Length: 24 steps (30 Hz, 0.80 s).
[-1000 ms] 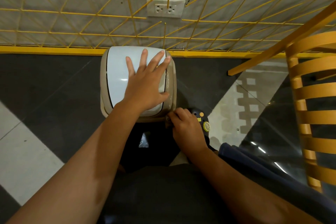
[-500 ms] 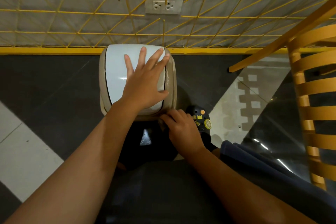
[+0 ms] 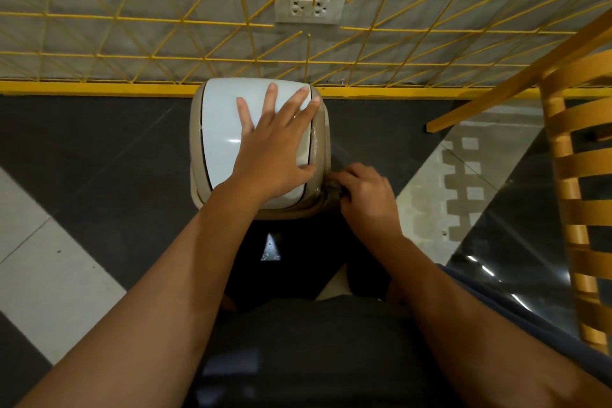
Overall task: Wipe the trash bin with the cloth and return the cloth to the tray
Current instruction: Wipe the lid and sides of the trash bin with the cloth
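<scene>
The trash bin (image 3: 323,142) has a beige body and a white swing lid (image 3: 222,129); it stands on the floor against the wall. My left hand (image 3: 275,149) lies flat on the lid with the fingers spread. My right hand (image 3: 367,195) is at the bin's front right corner, its fingers curled round a dark bunched cloth (image 3: 333,190) that presses against the beige rim. Most of the cloth is hidden under the hand. No tray is in view.
A yellow wire grid (image 3: 165,36) covers the concrete wall, with a double socket (image 3: 309,7) above the bin. A yellow wooden chair (image 3: 576,156) and a glossy dark tabletop (image 3: 516,242) stand close on the right. The floor is dark with pale tiles (image 3: 43,268).
My right hand has slid with the cloth from the bin's front edge up to its front right corner. My left hand has stayed flat on the lid.
</scene>
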Motion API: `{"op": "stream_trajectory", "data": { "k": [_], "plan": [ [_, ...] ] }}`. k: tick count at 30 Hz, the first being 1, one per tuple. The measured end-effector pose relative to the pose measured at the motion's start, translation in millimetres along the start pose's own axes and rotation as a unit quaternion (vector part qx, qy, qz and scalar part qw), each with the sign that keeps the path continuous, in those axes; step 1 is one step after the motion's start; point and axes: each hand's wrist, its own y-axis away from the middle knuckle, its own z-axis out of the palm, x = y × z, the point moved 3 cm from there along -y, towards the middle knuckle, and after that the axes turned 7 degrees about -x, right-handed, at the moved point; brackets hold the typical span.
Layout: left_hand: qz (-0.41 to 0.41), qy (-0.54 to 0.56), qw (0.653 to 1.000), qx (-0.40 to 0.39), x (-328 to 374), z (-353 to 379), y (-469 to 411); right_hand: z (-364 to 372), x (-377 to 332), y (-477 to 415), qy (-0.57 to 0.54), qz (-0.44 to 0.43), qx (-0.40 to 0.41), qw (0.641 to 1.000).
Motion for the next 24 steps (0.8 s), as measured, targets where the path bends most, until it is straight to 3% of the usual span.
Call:
{"op": "stream_trajectory", "data": {
  "k": [5,9,11,17,24],
  "plan": [
    [0.005,0.004,1.000,0.005,-2,0,0,-11,5,-19,-0.143,0.104,-0.091,0.980],
    [0.002,0.006,1.000,0.007,-2,1,-1,6,7,7,-0.342,0.261,-0.142,0.892],
    [0.001,0.004,1.000,0.007,-1,1,-1,14,4,14,-0.389,0.291,-0.137,0.864],
    [0.006,-0.004,1.000,0.001,1,3,1,7,9,-16,-0.388,0.314,-0.019,0.866],
    [0.006,0.004,1.000,0.019,-2,0,1,-8,-9,-25,-0.309,0.244,-0.005,0.919]
  ]
}}
